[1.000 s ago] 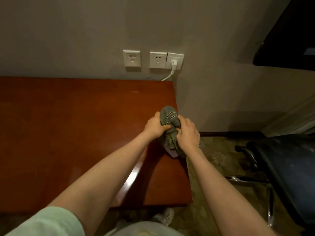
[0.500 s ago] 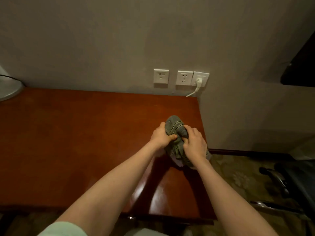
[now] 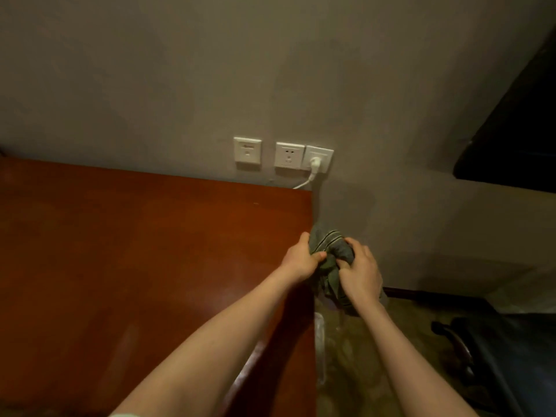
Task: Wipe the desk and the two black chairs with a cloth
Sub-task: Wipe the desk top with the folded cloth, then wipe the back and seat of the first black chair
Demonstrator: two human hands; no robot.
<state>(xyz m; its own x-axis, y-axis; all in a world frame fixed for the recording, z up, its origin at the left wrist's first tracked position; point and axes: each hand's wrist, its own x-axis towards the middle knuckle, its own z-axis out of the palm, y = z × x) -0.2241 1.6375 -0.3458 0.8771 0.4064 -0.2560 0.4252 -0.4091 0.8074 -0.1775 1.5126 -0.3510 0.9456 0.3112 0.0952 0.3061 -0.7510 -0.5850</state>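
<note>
Head view is showing you gripping the cloth (image 3: pixel 332 254) with both hands. Your left hand (image 3: pixel 301 260) is pinching one side of it, thumb curling over the fabric, and your right hand (image 3: pixel 359 273) is clutching the other side, fingers wrapping round the folds. The cloth is bunching into a grey-green wad with pale stripes, hanging at the right edge of the reddish-brown desk (image 3: pixel 150 251). A black chair (image 3: pixel 511 356) is sitting low on the right, and a white plug (image 3: pixel 315 162) is occupying a wall socket.
</note>
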